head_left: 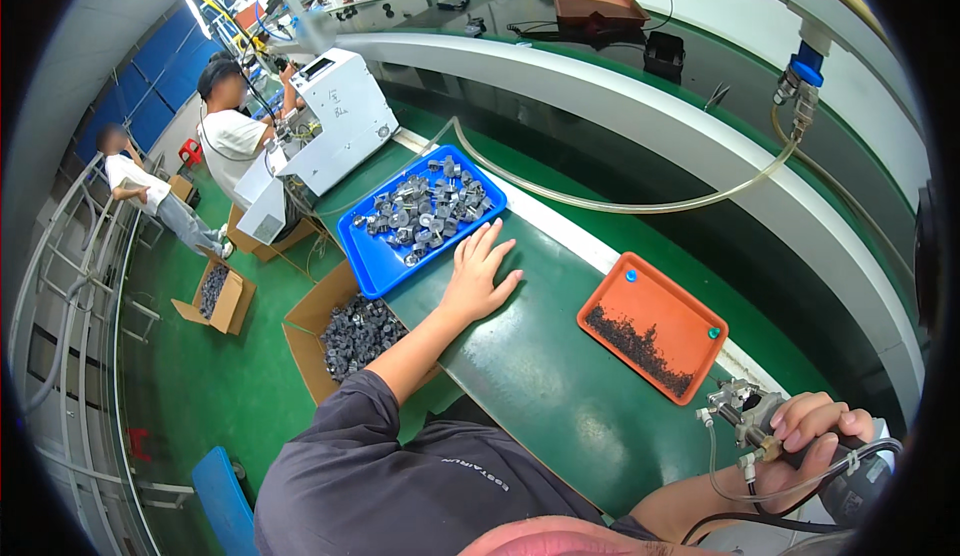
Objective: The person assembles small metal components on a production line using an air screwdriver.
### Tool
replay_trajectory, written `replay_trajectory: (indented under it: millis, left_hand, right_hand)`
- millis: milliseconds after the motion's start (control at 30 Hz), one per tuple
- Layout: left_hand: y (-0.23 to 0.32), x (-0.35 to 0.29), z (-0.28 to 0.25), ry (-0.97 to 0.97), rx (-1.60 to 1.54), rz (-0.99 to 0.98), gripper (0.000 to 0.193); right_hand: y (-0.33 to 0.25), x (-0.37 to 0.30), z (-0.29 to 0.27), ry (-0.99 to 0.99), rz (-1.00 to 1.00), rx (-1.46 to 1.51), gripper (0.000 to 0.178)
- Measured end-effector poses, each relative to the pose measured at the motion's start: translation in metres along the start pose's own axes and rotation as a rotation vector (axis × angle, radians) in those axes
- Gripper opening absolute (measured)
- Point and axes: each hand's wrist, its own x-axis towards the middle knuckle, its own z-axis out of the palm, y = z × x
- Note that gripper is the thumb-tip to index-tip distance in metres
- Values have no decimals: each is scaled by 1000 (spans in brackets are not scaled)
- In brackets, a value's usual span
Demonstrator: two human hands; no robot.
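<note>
My left hand (pixel 480 278) is open, its fingers spread at the near edge of a blue tray (pixel 375 281). Several small grey-and-metal parts (pixel 425 211) lie heaped in that tray, just beyond my fingertips. At the lower right, my right hand (pixel 812 434) is closed over the dark rounded body of an air-hosed device (pixel 735 396) with metal fittings. Part of its grip is hidden from view. Between my hands, an orange tray (pixel 650 291) holds many tiny dark pieces (pixel 645 351), gathered along its near side.
A green worktop (pixel 545 381) lies before me, along a conveyor (pixel 600 71). A clear hose (pixel 620 209) arcs over it. Cardboard boxes of parts (pixel 310 356) stand on the floor at left, near a white machine (pixel 345 111). Other people work or stand farther off.
</note>
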Motion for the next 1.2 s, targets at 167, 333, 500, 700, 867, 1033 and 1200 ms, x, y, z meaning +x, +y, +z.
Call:
replay_trajectory:
  millis: [167,333,500,700,867,1033,1200]
  left_hand:
    - [-6,3,-1,30,-38,-11,49]
    - [-16,0,-5,202,-106,26,40]
    - [-11,-36,-28,312,-99,8,36]
    - [-77,-142,-90,355,127,-177,29]
    - [-226,-301,-60,429,280,-799,23]
    - [-251,-385,-7,-820,276,-972,67]
    - [-270,-402,33,-724,194,-1331,35]
  right_hand:
    - [13,2,-4,-17,43,32,27]
    - [26,3,-49,-182,-22,-65,36]
    - [23,8,-53,-185,105,104,35]
    - [10,0,-31,-155,-65,-236,31]
    - [-1,10,-40,-379,66,-21,43]
    - [25,-7,-36,-207,-115,-380,44]
    - [48,8,-61,-427,145,268,51]
